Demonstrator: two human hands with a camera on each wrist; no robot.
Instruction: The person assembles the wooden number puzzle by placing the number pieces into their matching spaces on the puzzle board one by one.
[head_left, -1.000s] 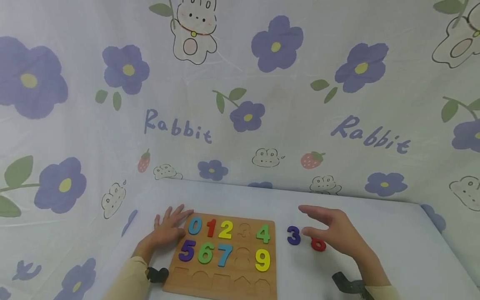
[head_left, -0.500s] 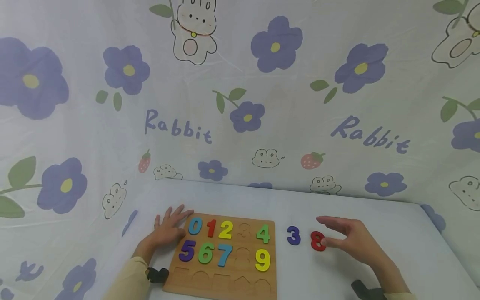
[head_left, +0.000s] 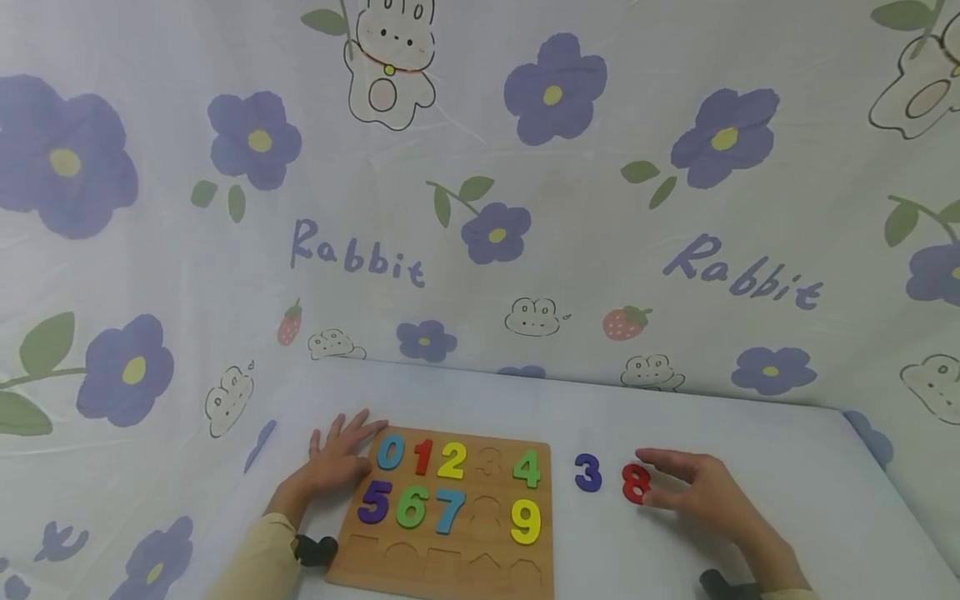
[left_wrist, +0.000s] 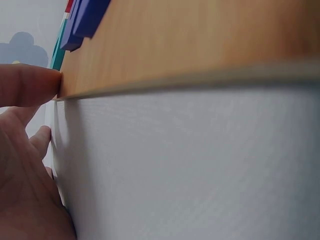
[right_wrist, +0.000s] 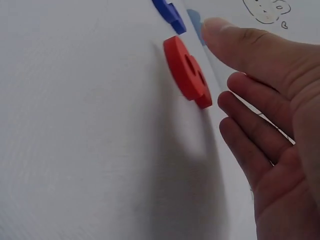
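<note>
My left hand (head_left: 335, 461) rests at the left edge of the wooden number board (head_left: 457, 575), its fingers spread over the table. In the left wrist view the thumb (left_wrist: 35, 85) touches the board's edge. My right hand (head_left: 701, 492) hovers around the right side of a red number 8 (head_left: 636, 484) lying on the table, thumb and fingers apart. Seen from the right wrist, a gap shows between the red piece and the fingers (right_wrist: 250, 120). A dark blue number 3 (head_left: 588, 472) lies left of the 8, beside the board.
The board carries colored numbers, among them a green 4 (head_left: 527, 469) and a yellow 9 (head_left: 526, 522). Its recesses for 3 (head_left: 489, 461) and 8 (head_left: 486, 515) hold nothing, nor does the bottom row of shapes. A flower-print curtain (head_left: 480, 167) hangs behind the white table (head_left: 810, 475).
My right hand has moved right and lower, from over the red 8 to its right side, uncovering it. The left hand and the board stay in place.
</note>
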